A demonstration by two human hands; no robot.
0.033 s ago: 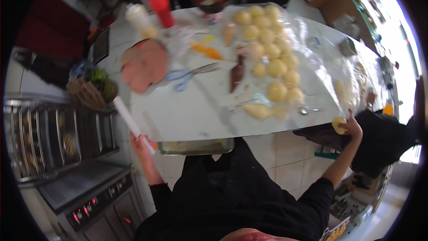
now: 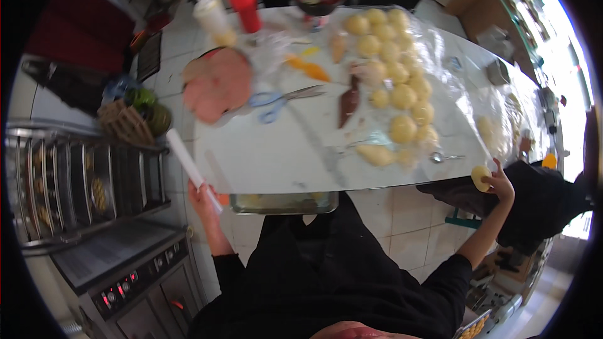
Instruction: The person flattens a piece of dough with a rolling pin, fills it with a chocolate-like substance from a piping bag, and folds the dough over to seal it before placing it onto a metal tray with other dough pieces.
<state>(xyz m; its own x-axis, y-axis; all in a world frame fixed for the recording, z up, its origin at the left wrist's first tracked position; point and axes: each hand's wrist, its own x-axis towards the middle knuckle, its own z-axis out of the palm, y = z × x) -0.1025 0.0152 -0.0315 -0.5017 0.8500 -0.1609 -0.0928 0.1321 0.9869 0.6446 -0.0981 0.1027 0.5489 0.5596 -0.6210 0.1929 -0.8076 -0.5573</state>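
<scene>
My left hand (image 2: 204,204) is closed around the lower end of a long white rolling pin (image 2: 187,160), held slantwise by the table's left front corner. Out to the right, my right hand (image 2: 500,186) grips a round, pale yellow dough ball (image 2: 480,177) just past the table's front edge. Many similar dough balls (image 2: 402,96) lie in rows under clear plastic on the white table (image 2: 264,163). Light-blue-handled scissors (image 2: 271,105) rest beside a stack of round pink slices (image 2: 217,85). Nearby are an orange piping bag (image 2: 308,68), a brown piping bag (image 2: 348,105) and a pale one (image 2: 377,155).
A red squeeze bottle (image 2: 244,5), a white bottle (image 2: 212,16) and a dark bowl (image 2: 314,3) stand at the back. A metal tray (image 2: 284,204) sits below the front edge. Left are a tray rack (image 2: 94,182) and an oven (image 2: 135,282). A person in black (image 2: 534,198) works at right.
The table and its things sit slightly farther right in the view, which has shifted a little. Both hands keep their hold on the rolling pin and the dough ball.
</scene>
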